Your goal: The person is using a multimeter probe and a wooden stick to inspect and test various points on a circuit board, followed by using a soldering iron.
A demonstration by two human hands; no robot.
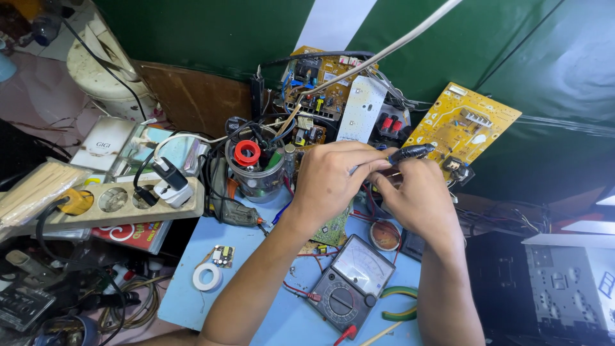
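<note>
Nearest, an analog multimeter (pixel 354 280) lies unused on the blue bench (pixel 192 301), while beyond it a dark-handled tool (pixel 410 152) is gripped between the closed left hand (pixel 330 179) and right hand (pixel 416 198), work evidently unfinished.

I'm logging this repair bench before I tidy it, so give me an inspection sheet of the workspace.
Surface: light blue tabletop, crowded.
Job's things: dark slim tool pinched between both hands; green circuit board under them.
Clutter: analogue multimeter, white tape roll, clear jar with red ring, yellow circuit board, small round tin.
Hands: left hand and right hand close together, both gripping the tool.
Cables: power strip with white plug; loose wires behind.
Surroundings: green wall, grey metal chassis at right.
</note>
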